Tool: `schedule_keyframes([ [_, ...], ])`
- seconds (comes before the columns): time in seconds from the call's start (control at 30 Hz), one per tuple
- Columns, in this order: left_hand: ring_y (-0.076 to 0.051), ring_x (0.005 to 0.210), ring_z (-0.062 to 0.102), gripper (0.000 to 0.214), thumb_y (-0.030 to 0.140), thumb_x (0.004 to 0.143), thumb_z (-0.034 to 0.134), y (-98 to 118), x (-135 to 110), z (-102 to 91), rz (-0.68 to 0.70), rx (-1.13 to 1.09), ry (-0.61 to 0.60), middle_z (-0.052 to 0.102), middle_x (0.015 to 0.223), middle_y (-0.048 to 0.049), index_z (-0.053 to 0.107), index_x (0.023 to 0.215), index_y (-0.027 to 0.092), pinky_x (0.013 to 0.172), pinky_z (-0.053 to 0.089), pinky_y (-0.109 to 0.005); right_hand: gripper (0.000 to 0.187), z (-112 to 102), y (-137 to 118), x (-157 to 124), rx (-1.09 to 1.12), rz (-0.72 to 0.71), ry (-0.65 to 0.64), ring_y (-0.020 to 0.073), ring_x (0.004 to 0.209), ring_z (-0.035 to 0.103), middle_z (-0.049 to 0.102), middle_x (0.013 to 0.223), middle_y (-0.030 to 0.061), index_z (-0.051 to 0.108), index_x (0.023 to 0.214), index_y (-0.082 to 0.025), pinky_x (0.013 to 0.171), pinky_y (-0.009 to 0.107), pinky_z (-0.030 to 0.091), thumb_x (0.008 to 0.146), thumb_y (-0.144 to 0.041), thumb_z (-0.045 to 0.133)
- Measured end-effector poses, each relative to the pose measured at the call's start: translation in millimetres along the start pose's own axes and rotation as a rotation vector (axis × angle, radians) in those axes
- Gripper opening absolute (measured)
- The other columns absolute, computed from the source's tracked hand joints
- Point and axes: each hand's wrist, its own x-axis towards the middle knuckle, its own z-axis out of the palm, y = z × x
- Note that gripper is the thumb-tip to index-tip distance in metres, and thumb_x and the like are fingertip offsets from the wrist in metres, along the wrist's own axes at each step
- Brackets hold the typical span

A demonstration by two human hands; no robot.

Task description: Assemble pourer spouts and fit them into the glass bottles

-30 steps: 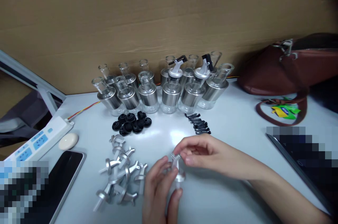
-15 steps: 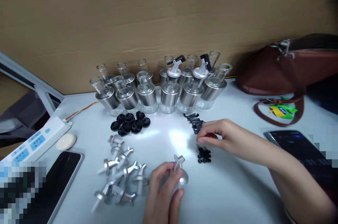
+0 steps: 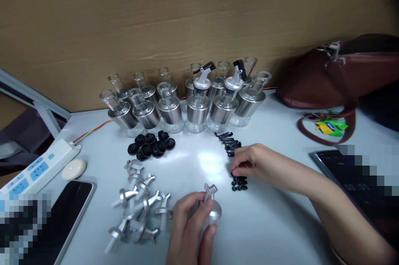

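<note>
Near the front edge of the view, my left hand [image 3: 190, 229] is closed around a silver bottle pourer [image 3: 215, 211], its forked spout pointing up. My right hand [image 3: 254, 160] pinches at the far edge of a cluster of small black plugs [image 3: 240, 184]; a dark bit shows at its fingertips, apparently one plug. Just beyond that hand lies a row of black flip levers [image 3: 229, 141]. More silver pourers [image 3: 145, 202] are heaped left of my left hand. Black ribbed stoppers [image 3: 149, 146] form a pile behind them.
Glass bottles with steel sleeves [image 3: 170, 111] stand in rows by the cardboard wall [image 3: 140, 15]; two carry fitted pourers. A phone [image 3: 68, 215], a white oval case [image 3: 74, 169] and a power strip [image 3: 40, 169] lie left. Right are a brown bag [image 3: 311, 78] and another phone [image 3: 343, 182].
My right hand has come down slightly from between the levers and plugs to the plugs' far edge, fingers pinched. My left hand still holds the pourer. The view has shifted a little.
</note>
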Motion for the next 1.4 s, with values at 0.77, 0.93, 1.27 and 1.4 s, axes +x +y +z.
schedule_keyframes([
  [0.77,-0.02,0.109,0.059,0.035,0.011,0.097,0.04,-2,-4,-2.3,-0.023,0.059,-0.07,0.056,0.117,-0.0101,0.051,0.127,0.024,0.09,0.053,-0.031,0.033,24,-45,0,0.706,-0.013,-0.151,0.011,0.058,0.06,0.065,0.063,0.0001,0.059,0.075,-0.016,0.059,0.023,0.041,0.091,-0.046,0.058],
  [0.93,-0.02,0.11,0.06,0.035,0.011,0.097,0.04,-3,-6,-2.9,-0.038,0.089,-0.068,0.057,0.117,-0.0106,0.052,0.127,0.025,0.088,0.054,-0.032,0.035,30,-43,3,0.851,0.044,-0.178,0.0106,0.055,0.063,0.066,0.064,-0.0009,0.056,0.076,-0.017,0.054,0.022,0.037,0.087,-0.049,0.063],
  [1.27,-0.018,0.111,0.058,0.032,0.013,0.099,0.039,-2,-3,-2.4,-0.019,0.095,-0.061,0.056,0.117,-0.01,0.053,0.125,0.023,0.091,0.052,-0.028,0.044,25,-48,8,0.994,0.089,-0.116,0.0089,0.053,0.053,0.06,0.057,-0.0034,0.06,0.077,-0.016,0.053,0.023,0.037,0.072,-0.057,0.075],
  [1.4,-0.018,0.112,0.058,0.033,0.01,0.097,0.041,-2,-3,-3.5,-0.024,0.1,-0.057,0.057,0.118,-0.0099,0.053,0.125,0.023,0.092,0.051,-0.029,0.044,22,-48,7,0.995,0.109,-0.091,0.0076,0.053,0.049,0.056,0.057,-0.0054,0.062,0.078,-0.015,0.054,0.023,0.035,0.068,-0.054,0.08],
])
